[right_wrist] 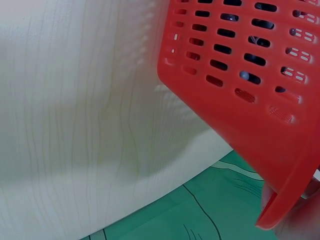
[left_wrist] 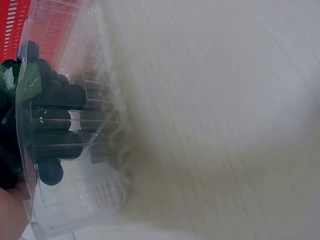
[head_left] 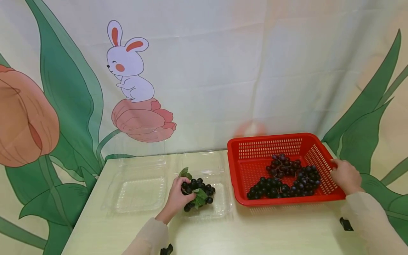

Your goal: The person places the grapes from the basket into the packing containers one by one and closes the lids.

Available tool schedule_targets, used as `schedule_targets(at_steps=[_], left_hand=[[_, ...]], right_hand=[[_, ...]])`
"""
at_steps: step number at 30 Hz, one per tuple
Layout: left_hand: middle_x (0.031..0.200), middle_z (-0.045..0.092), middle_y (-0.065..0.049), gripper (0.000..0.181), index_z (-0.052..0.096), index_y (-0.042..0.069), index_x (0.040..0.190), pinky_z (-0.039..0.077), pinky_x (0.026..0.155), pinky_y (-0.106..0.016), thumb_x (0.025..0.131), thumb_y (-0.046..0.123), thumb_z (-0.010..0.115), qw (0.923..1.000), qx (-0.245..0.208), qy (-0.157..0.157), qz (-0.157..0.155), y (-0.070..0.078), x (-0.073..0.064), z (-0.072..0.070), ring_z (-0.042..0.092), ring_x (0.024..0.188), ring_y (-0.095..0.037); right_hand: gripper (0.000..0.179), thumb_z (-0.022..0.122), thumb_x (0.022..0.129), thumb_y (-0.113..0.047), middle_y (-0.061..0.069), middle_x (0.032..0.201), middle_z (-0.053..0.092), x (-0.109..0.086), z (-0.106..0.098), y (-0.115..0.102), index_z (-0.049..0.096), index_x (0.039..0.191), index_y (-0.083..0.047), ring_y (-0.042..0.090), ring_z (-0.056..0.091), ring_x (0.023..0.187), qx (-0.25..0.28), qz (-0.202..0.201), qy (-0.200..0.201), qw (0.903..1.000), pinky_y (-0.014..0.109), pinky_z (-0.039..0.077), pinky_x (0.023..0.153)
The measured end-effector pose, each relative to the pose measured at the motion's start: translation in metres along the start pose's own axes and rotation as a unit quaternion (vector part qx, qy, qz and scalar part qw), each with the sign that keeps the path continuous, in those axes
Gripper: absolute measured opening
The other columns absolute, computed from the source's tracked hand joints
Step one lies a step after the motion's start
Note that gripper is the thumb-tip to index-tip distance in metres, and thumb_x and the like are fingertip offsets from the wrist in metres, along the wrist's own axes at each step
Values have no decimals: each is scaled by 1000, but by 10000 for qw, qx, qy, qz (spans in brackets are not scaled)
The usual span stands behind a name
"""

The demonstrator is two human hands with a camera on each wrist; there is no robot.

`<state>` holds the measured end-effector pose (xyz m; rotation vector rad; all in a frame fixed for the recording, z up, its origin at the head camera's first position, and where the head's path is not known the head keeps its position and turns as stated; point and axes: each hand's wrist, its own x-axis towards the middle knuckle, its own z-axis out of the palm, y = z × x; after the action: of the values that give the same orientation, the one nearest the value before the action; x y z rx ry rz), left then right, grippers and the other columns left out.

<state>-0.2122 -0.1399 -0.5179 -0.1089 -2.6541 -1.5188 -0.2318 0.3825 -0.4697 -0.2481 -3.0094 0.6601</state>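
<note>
Our right hand [head_left: 346,176], above the worktop [head_left: 255,230], is gripping the red basket [head_left: 287,202] at its right side; partly inside the clear container [head_left: 220,200] beside it, our left hand [head_left: 177,199] is holding a dark grape bunch [head_left: 208,190] with green leaves [head_left: 199,198].

I've got a creased pale fabric backdrop [head_left: 207,71], printed cartoon rabbit [head_left: 137,86] atop a pink tulip [head_left: 143,120], bigger orange-pink tulip [head_left: 22,120] at frame left, green leaves [head_left: 65,71] both sides, pale wood-grain table [head_left: 255,232] in front, soft-edged shadows [right_wrist: 142,155] on its top in my right wrist feed
</note>
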Motion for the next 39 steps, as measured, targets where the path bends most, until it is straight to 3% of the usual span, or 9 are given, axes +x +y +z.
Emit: schedule_targets(at_steps=[10, 14, 19, 22, 24, 26, 30, 32, 39], left_hand=[[112, 42, -13, 41, 50, 7, 98, 38, 74, -28, 64, 4, 72, 10000, -21, 78, 20, -9, 1, -2, 45, 88, -21], [119, 41, -14, 52, 46, 7, 111, 38, 69, -26, 65, 5, 71, 9999, -75, -70, -61, -11, 1, -2, 42, 82, -18], [139, 28, -13, 85, 21, 16, 138, 40, 66, -29, 69, 8, 70, 9987, -126, -292, -389, -10, 1, -4, 42, 88, -23], [144, 19, -14, 98, 4, 21, 142, 41, 66, -29, 70, 10, 70, 9972, -193, -409, -601, -8, 0, -7, 42, 94, -26], [145, 15, -16, 101, -1, 18, 143, 43, 69, -32, 71, 9, 69, 9955, -315, -512, -727, 2, -3, -11, 41, 100, -29], [145, 15, -20, 101, -1, 15, 143, 44, 72, -36, 70, 7, 69, 9945, -360, -576, -791, 8, -4, -13, 41, 106, -34], [145, 14, -21, 99, 2, 13, 143, 44, 83, -45, 70, 9, 69, 9932, -267, -661, -917, 4, -1, -12, 36, 118, -41], [145, 15, -21, 99, 3, 15, 143, 43, 85, -47, 69, 12, 70, 9927, -141, -697, -970, -6, 3, -9, 35, 120, -42], [143, 21, -20, 95, 11, 10, 142, 41, 86, -50, 69, 16, 71, 9901, 230, -960, -1001, 3, 0, -14, 38, 118, -38]], right_hand=[[45, 41, 80, -6, 34, 110, 46, 1, 0, 0, 43, 123, 7, 38, 49, 77, -50, -26, 47, 10000, 35, 36, 49], [46, 41, 80, -6, 34, 111, 45, 2, 1, 1, 42, 124, 7, 37, 49, 76, -57, 25, 12, 10000, 33, 36, 48], [46, 42, 81, -7, 34, 111, 45, 2, 1, 1, 40, 125, 8, 39, 48, 79, -33, 68, -35, 10000, 37, 38, 51], [47, 42, 81, -6, 35, 111, 45, 1, 0, -1, 40, 125, 8, 39, 48, 80, -33, 83, -49, 9999, 38, 38, 52], [46, 42, 81, -6, 35, 111, 45, 1, -1, -1, 40, 125, 8, 39, 48, 79, -39, 83, -51, 9999, 38, 38, 52], [46, 42, 81, -6, 34, 111, 45, 0, -1, -2, 40, 125, 8, 39, 48, 80, -36, 90, -51, 9999, 38, 38, 52], [47, 41, 81, -7, 34, 111, 45, -1, -1, -3, 40, 125, 8, 39, 48, 81, -7, 101, -44, 9999, 37, 37, 53], [47, 41, 81, -6, 34, 111, 45, -1, -1, -3, 40, 125, 8, 39, 48, 81, 9, 112, -42, 9999, 37, 37, 53], [47, 40, 80, -7, 33, 110, 46, -2, 0, -4, 41, 125, 8, 37, 48, 80, 16, 102, -20, 9999, 35, 37, 52]])
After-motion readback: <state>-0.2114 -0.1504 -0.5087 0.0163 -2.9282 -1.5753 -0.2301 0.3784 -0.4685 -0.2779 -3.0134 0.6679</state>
